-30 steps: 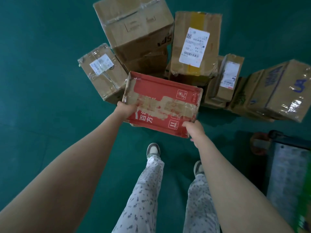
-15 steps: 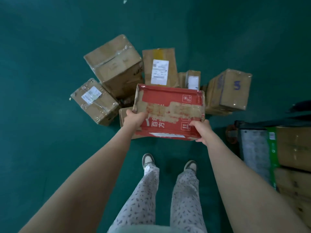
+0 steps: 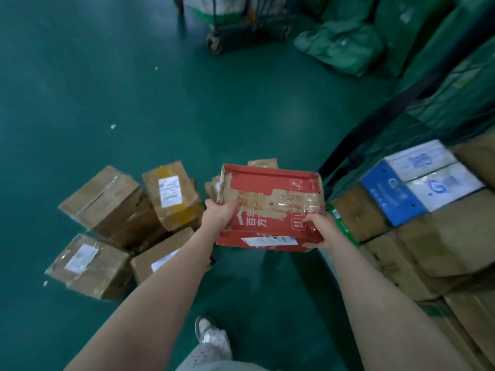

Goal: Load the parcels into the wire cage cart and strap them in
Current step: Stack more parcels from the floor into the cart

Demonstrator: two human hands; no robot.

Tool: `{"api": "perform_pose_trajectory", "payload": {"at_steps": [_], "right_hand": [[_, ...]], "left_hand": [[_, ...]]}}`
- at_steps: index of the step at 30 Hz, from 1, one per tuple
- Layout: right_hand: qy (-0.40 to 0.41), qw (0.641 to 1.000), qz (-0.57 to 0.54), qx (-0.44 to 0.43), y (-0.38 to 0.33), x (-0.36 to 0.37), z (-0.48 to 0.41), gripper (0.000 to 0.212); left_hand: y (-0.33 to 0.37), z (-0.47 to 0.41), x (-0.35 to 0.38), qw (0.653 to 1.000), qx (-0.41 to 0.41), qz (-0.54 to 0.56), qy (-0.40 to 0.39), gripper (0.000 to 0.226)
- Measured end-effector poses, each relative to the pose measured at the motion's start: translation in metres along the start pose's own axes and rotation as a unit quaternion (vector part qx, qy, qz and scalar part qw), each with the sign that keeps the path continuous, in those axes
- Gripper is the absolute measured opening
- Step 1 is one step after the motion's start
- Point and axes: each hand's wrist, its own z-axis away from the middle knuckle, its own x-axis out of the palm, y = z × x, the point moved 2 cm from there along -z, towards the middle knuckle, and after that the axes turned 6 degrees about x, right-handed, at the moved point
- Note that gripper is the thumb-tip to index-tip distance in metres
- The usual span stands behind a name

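Above the green floor (image 3: 134,89), both hands grip a red parcel (image 3: 270,207): left hand (image 3: 218,214) and right hand (image 3: 318,226) curled round its near corners (cart (image 3: 401,100) just right).

The dark green floor (image 3: 80,103) carries a huddle of brown cardboard boxes (image 3: 107,202) at the left, touching one another, several with white labels (image 3: 169,190). Small white scraps (image 3: 113,126) lie apart from them. Farther off stand a wheeled trolley (image 3: 241,28) and, near it, a slumped green sack (image 3: 340,46). A shoe (image 3: 205,326) stands nearest.
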Motion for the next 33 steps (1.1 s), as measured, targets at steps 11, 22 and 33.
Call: {"api": "perform_pose_trajectory", "payload": {"at_steps": [11,22,33], "right_hand": [[0.096,0.985,-0.137,-0.047,0.044,-0.196,0.039,0.037],[0.209,0.951,-0.224,-0.032,0.11,-0.39,0.069,0.036],[0.321,0.883,-0.342,-0.026,0.135,-0.543,0.035,0.054]], "left_hand": [[0.054,0.099,0.156,0.99,0.08,-0.035,-0.106,0.08],[0.103,0.202,0.337,0.952,0.199,-0.076,-0.22,0.072],[0.198,0.26,0.521,0.881,0.294,-0.143,-0.342,0.09]]}}
